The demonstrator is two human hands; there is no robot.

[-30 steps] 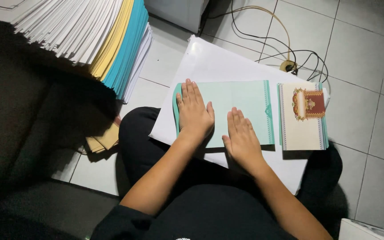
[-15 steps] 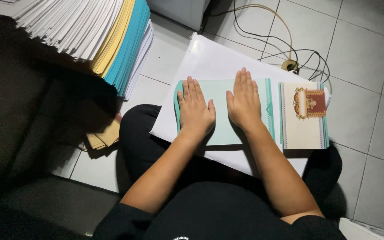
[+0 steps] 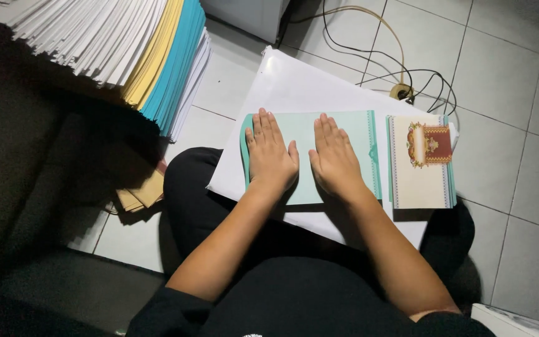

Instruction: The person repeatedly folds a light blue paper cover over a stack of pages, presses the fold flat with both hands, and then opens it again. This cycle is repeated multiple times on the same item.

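Centre of the frame: both hands lie flat, palms down, side by side on a pale green card [image 3: 350, 134]. Left hand [image 3: 271, 156] sits over the card's left part, fingers straight and close together, pointing to the top of the frame, thumb out to the right. Right hand [image 3: 334, 159] is just beside it to the right, same pose, fingers extended, nothing gripped. Thumbs near each other, whether touching cannot be told. Neither hand closes around anything; both only press on the card.

The green card lies on a big white sheet [image 3: 307, 87], which rests tilted across the person's lap, black trousers [image 3: 188, 193] showing under it at lower left and right. The card has a darker teal strip along its right edge and a rounded left edge peeking out past the left hand.

Right of centre, just beside the green card: a cream printed card [image 3: 416, 181] with an ornate red and gold emblem in its upper part and teal edges, also on the white sheet.

Upper left of the frame: a tall fanned paper stack [image 3: 113, 43], mostly white, then yellow, then teal layers. Below it, at left of centre, a few tan envelopes [image 3: 141, 195] on the floor in shadow.

Top centre to upper right: black and tan cables [image 3: 375, 37] looping over grey floor tiles [image 3: 513, 81], meeting at a small plug near the sheet's top right edge.
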